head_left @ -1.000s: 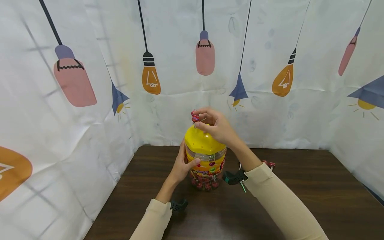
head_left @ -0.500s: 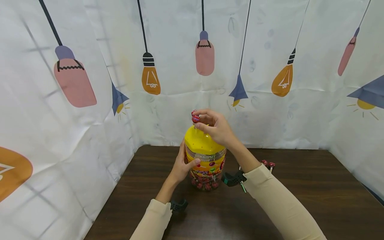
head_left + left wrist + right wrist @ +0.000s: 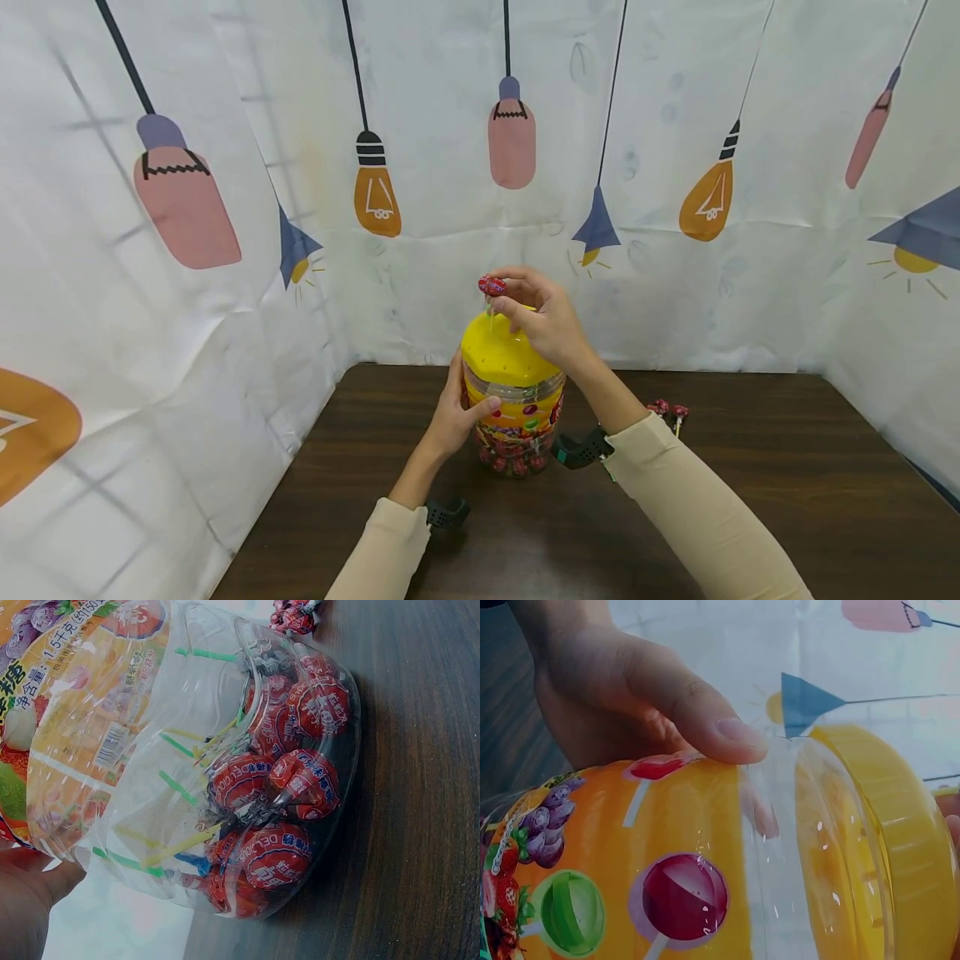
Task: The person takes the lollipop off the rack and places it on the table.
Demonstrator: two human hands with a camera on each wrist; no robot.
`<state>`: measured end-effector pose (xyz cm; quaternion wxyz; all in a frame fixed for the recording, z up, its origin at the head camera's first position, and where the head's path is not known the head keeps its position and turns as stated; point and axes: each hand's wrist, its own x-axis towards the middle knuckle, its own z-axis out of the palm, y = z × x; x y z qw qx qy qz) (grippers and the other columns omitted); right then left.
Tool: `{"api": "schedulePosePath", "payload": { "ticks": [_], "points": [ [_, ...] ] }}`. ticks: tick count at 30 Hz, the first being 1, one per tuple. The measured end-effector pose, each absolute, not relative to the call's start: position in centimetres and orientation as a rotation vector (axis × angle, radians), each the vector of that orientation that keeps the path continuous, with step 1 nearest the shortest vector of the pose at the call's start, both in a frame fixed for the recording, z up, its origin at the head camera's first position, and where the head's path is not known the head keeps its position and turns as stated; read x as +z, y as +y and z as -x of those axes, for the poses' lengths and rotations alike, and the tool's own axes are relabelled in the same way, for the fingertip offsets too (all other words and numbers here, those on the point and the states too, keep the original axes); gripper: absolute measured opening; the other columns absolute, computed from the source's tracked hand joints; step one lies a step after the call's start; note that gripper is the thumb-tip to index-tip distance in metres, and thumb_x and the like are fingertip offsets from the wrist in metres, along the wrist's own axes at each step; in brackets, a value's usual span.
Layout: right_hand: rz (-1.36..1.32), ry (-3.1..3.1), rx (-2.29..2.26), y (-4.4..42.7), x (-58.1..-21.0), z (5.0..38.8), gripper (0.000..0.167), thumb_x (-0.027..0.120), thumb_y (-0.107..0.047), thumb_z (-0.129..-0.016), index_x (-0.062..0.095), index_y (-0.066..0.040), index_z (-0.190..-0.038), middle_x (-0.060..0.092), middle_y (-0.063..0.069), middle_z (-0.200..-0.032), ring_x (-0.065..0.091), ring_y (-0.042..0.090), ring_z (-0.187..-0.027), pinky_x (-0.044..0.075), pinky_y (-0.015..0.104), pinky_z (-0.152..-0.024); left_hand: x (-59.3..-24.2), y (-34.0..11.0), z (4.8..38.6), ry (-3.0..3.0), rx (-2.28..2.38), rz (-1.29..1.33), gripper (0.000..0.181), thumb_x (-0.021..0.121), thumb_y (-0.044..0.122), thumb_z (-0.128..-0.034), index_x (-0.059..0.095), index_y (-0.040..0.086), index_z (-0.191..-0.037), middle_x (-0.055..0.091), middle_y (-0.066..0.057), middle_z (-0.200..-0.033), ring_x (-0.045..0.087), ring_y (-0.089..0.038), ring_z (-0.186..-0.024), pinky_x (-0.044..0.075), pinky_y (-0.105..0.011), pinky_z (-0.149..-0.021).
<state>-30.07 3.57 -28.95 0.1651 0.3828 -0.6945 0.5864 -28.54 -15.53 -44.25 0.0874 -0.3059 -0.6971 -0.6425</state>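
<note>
A clear plastic jar [image 3: 517, 417] with a yellow lid [image 3: 510, 354] stands on the dark table. My left hand [image 3: 450, 417] grips its left side, the thumb across the orange label; in the right wrist view that thumb lies along the jar below the lid. Above the lid, my right hand [image 3: 542, 321] pinches red-wrapped lollipops [image 3: 492, 286]; overlapping heads hide whether there is more than one. A pale stick points down at the lid, and I cannot tell whether it enters it. Wrapped lollipops [image 3: 274, 787] with green and yellow sticks lie inside the jar's bottom.
More red lollipops [image 3: 679, 412] lie on the table [image 3: 750, 483] to the right, partly behind my right sleeve [image 3: 697, 500]. A white cloth backdrop [image 3: 450, 275] printed with hanging lamps rises behind and at both sides.
The lollipop heads between my right fingers have risen slightly and now overlap into one shape. The right forearm has shifted a little. My left hand and the jar have stayed in place.
</note>
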Motion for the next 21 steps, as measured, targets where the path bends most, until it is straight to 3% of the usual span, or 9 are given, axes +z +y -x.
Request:
{"api": "schedulePosePath", "payload": {
  "ticks": [8, 15, 21],
  "points": [
    [-1.059, -1.898, 1.717, 3.9, -28.8, 29.7, 0.033, 0.064, -0.001, -0.098, 0.063, -0.001, -0.131, 0.067, 0.021, -0.101, 0.064, 0.021, -0.078, 0.059, 0.028, -0.064, -44.4, -15.6, 28.5, -2.079, -1.918, 0.927, 0.093, 0.069, 0.035, -0.0979, 0.002, 0.039, -0.163, 0.038, -0.007, -0.157, 0.053, -0.021, -0.131, 0.048, -0.034, -0.11],
    [-1.067, -1.873, 1.783, 4.5, -28.7, 29.3, 0.034, 0.064, 0.0, -0.098, 0.061, -0.001, -0.133, 0.064, 0.019, -0.1, 0.069, 0.016, -0.083, 0.064, 0.036, -0.069, -44.3, -15.5, 28.6, -2.068, -1.912, 0.932, 0.093, 0.069, 0.032, -0.0976, 0.003, 0.038, -0.164, 0.038, -0.006, -0.157, 0.052, -0.022, -0.132, 0.048, -0.035, -0.111],
    [-1.041, -1.888, 1.797, 5.2, -28.8, 29.0, 0.034, 0.064, -0.001, -0.099, 0.061, -0.001, -0.132, 0.065, 0.016, -0.101, 0.07, 0.016, -0.086, 0.064, 0.036, -0.068, -44.2, -15.5, 28.5, -2.055, -1.929, 0.938, 0.094, 0.07, 0.034, -0.0969, 0.003, 0.039, -0.163, 0.039, -0.003, -0.157, 0.053, -0.023, -0.131, 0.048, -0.034, -0.11]
  ]
}}
